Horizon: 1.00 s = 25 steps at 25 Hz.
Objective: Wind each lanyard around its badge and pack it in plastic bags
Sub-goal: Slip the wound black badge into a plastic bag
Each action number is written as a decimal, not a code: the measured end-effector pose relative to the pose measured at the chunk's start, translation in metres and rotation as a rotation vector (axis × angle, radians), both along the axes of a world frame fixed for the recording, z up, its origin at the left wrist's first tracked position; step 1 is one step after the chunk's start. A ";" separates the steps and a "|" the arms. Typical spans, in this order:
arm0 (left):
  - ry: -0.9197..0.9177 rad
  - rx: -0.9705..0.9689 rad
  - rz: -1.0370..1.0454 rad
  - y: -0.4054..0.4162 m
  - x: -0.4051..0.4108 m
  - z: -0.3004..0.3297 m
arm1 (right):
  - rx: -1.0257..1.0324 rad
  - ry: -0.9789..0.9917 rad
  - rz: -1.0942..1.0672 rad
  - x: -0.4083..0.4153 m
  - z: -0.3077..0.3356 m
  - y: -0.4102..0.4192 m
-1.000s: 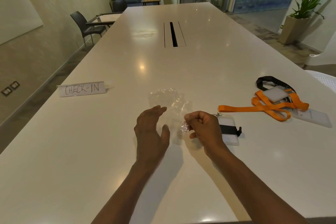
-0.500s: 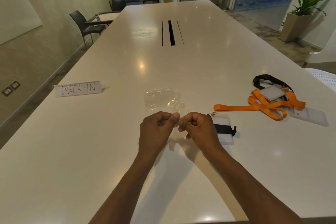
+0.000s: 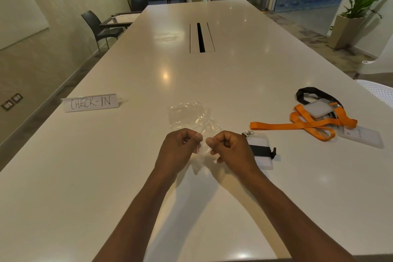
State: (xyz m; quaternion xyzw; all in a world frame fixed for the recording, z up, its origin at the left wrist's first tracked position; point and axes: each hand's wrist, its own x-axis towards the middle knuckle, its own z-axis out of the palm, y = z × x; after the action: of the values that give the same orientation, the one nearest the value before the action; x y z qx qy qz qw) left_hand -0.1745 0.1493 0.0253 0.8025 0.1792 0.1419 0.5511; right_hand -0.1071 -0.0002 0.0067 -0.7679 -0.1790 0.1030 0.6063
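Am pinching thin clear plastic bag [image 3: 201,149] w/ both grips, left hand [image 3: 180,148] & right hand [image 3: 230,148] clamped on it, just above white worktop [image 3: 106,176]. Black-lanyard-wrapped white badge [image 3: 260,156] lying beside right hand.

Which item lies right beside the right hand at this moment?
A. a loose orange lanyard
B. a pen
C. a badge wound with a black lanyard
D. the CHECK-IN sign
C: the badge, banded by its black lanyard, lies just right of the right hand, which pinches a plastic bag together with the left hand.

two hands [image 3: 180,147], three badges [image 3: 260,153], two orange lanyards [image 3: 308,125], one sign [image 3: 91,102].
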 end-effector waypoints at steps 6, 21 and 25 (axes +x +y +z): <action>-0.061 0.268 0.171 0.005 -0.004 0.009 | -0.036 0.105 -0.153 0.002 -0.005 -0.004; 0.015 0.745 -0.301 0.002 -0.006 -0.018 | 0.133 0.135 0.011 -0.008 0.002 0.003; -0.079 0.760 -0.230 -0.006 -0.009 -0.018 | 0.160 0.164 0.038 -0.008 0.002 0.002</action>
State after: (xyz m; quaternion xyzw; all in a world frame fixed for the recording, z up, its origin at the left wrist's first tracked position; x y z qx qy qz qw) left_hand -0.1837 0.1433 0.0077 0.9580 0.0015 0.1663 0.2336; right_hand -0.1148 0.0014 0.0083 -0.7027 -0.1509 0.1622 0.6761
